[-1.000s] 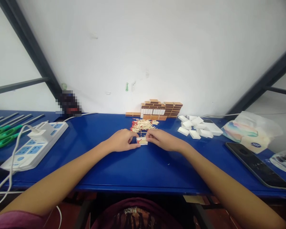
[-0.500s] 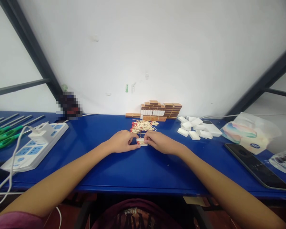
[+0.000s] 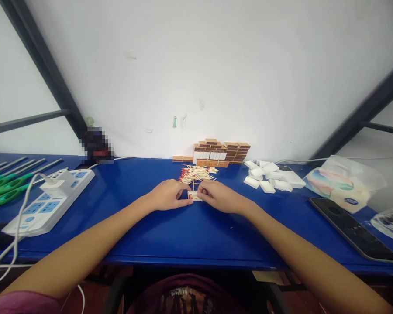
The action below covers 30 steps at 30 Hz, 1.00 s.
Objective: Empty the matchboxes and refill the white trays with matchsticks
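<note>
A small white matchbox tray (image 3: pixel 194 196) with red-tipped matches in it lies on the blue table (image 3: pixel 190 231). My left hand (image 3: pixel 166 195) grips its left side with curled fingers. My right hand (image 3: pixel 218 196) pinches its right side from above. Just beyond them a loose pile of matches (image 3: pixel 196 173) is spread on the table. Behind the pile, brown matchbox sleeves (image 3: pixel 221 151) are stacked against the white wall.
Several empty white trays (image 3: pixel 271 176) lie at the right, then a tissue pack (image 3: pixel 339 183) and a dark phone (image 3: pixel 353 228). A white and blue power strip (image 3: pixel 49 200) with a cable and green-handled tools (image 3: pixel 6 183) lie at the left.
My right hand has slid a little to the left over the tray, so less of the tray shows. My left hand has stayed in place.
</note>
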### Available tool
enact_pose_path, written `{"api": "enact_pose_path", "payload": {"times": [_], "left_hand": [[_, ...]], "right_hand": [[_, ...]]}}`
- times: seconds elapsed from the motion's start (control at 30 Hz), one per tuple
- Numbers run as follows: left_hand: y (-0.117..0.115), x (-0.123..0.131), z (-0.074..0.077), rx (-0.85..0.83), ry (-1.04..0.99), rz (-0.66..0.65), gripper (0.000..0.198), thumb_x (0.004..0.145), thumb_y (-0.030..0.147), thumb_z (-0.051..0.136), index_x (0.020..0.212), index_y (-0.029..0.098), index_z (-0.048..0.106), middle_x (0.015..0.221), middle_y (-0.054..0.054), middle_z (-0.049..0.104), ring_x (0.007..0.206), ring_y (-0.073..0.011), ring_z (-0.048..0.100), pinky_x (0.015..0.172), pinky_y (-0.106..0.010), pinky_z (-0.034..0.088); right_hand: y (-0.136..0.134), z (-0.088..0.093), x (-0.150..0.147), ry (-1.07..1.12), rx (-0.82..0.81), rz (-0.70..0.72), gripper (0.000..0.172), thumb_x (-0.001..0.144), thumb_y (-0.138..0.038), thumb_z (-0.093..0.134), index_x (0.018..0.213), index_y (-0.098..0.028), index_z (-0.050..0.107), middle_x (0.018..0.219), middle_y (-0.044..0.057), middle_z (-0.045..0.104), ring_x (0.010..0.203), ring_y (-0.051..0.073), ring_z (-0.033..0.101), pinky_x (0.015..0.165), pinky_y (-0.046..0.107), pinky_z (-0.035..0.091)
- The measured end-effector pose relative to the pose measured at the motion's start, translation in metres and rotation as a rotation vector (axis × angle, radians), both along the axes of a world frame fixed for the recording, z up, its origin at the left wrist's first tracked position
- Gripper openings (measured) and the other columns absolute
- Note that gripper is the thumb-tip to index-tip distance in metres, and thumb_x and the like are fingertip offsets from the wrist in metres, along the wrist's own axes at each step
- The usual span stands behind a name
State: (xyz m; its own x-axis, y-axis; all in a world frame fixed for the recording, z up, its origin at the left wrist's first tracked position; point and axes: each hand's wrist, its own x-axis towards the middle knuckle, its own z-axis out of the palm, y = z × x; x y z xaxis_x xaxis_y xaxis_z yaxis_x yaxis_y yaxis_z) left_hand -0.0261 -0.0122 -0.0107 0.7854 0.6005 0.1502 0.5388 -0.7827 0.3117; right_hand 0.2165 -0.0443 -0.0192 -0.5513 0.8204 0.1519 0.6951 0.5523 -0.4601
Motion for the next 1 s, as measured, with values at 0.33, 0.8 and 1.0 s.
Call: {"api": "enact_pose_path", "payload": {"times": [0.33,0.8,1.0], "left_hand": [[-0.0003,0.0009,-0.0016,0.003,-0.002,-0.005,0.039,0.093,0.053,0.063,0.110,0.019,0.074,0.069,0.000,0.067,0.061,-0.0156,0.060,0.058,-0.027,0.034],[-0.0012,0.0017,0.0002,-0.004,-0.001,0.000,0.039,0.093,0.053,0.064,0.109,0.019,0.073,0.067,0.000,0.065,0.060,-0.0156,0.060,0.058,-0.027,0.035],[-0.0004,0.0014,-0.0005,0.005,0.005,0.001,0.040,0.093,0.053,0.063,0.111,0.019,0.073,0.069,0.000,0.066,0.061,-0.0158,0.060,0.058,-0.027,0.034]], "right_hand": [[0.0005,0.0059,0.0049,-0.013,0.013,-0.010,0.014,0.100,-0.029,0.059,0.090,-0.020,0.063,0.089,0.004,0.063,0.078,0.017,0.057,0.070,0.028,0.040],[-0.0022,0.0087,0.0048,-0.038,-0.072,-0.027,0.015,0.100,-0.029,0.058,0.089,-0.020,0.059,0.090,0.005,0.066,0.079,0.018,0.057,0.069,0.028,0.038],[-0.0044,0.0092,0.0016,-0.056,-0.060,-0.054,0.017,0.102,-0.032,0.055,0.090,-0.020,0.057,0.089,0.005,0.065,0.076,0.018,0.055,0.067,0.029,0.037]]}}
